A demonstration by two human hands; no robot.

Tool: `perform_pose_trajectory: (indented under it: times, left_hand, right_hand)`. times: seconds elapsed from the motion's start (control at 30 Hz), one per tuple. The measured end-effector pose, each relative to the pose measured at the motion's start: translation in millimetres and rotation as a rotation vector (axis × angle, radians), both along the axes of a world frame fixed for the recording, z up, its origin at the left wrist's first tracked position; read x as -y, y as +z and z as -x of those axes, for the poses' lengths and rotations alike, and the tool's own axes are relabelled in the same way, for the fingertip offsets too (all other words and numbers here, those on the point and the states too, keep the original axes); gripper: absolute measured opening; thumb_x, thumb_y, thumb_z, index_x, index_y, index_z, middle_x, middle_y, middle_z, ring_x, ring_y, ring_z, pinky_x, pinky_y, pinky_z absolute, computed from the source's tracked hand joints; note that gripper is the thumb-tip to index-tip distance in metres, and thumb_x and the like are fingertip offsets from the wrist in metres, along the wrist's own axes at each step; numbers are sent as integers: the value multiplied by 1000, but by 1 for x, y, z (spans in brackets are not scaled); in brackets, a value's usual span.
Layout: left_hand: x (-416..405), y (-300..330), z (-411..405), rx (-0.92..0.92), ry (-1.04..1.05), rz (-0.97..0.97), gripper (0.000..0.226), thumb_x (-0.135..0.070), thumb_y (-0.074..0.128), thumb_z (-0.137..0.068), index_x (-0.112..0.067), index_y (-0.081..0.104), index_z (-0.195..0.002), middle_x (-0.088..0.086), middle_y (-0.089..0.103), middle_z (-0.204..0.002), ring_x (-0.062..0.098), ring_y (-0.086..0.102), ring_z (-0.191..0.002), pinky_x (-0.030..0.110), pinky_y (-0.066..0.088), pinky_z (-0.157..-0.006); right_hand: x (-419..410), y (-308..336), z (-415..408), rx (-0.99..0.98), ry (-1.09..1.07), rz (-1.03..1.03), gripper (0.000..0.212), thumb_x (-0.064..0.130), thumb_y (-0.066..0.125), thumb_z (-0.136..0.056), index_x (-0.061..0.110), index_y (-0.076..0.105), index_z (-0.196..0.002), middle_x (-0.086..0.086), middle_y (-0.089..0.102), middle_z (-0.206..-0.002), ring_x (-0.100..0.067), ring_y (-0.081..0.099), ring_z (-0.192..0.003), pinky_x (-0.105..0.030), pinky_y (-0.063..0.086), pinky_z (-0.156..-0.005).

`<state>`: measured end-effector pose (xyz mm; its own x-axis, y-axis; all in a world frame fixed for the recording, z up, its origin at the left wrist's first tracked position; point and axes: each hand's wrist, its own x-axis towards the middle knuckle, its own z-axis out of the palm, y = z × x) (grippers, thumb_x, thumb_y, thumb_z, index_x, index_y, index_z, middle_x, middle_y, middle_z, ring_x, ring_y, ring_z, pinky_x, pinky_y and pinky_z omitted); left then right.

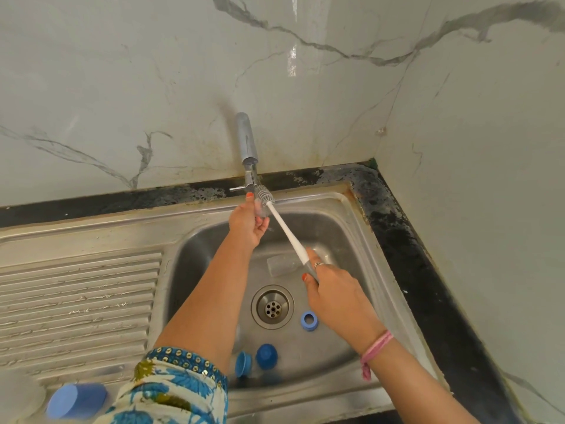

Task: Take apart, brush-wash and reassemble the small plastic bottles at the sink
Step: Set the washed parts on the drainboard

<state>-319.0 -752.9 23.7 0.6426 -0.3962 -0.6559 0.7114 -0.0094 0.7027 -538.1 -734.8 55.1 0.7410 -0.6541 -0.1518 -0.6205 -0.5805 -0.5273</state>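
Note:
My right hand [328, 284] grips the grey end of a white bottle brush [286, 229]. Its bristle head reaches up beneath the tap spout [249, 148]. My left hand [247, 223] is raised at the bristles, fingers curled around a small clear part that is blurred. A clear bottle body [281, 264] lies on its side in the sink basin [351, 228]. A blue ring collar [309, 320] sits right of the drain. A blue cap [266, 356] and another blue piece [243, 364] lie at the basin's near side.
The drain [272, 306] is in the middle of the basin. A ribbed steel drainboard [76, 301] extends left, with a blue cup-shaped cap [76, 400] lying at its near edge. Black counter trim and marble walls close in behind and on the right.

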Motion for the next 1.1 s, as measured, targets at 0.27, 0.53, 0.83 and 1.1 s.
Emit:
perform_pose_trajectory:
  times: [0.27, 0.53, 0.83, 1.1]
  left_hand:
    - [0, 5, -2, 61, 137, -40, 27, -35, 65, -91, -8, 62, -95, 7, 64, -88, 13, 59, -69, 22, 56, -61]
    - [1, -1, 8, 145, 141, 1, 44, -39, 67, -88, -1, 65, -109, 11, 67, -79, 12, 44, -60, 30, 51, -68]
    - [-17, -8, -1, 623, -77, -237, 54, -9, 81, -77, -14, 52, -122, 2, 57, -101, 22, 63, -91, 37, 56, -85]
    - [-17, -4, -3, 907, -179, -312, 48, -3, 81, -74, -5, 58, -117, 11, 68, -107, 21, 65, -91, 38, 56, -87]
  right_hand:
    - [-7, 3, -9, 8, 21, 30, 50, 32, 36, -103, 23, 24, -150, -4, 58, -99, -20, 60, -83, -35, 52, -78]
    - [3, -1, 2, 98, -65, -124, 52, 31, 43, -101, 28, 26, -151, 5, 48, -77, -11, 50, -71, -27, 45, -69]
    - [13, -9, 15, 125, -101, -202, 48, 30, 49, -99, 29, 38, -145, -2, 59, -95, -20, 59, -88, -35, 50, -83]
    - [21, -3, 27, 146, -81, -148, 51, 33, 52, -97, 32, 38, -146, -1, 62, -93, -16, 61, -81, -37, 54, -80]
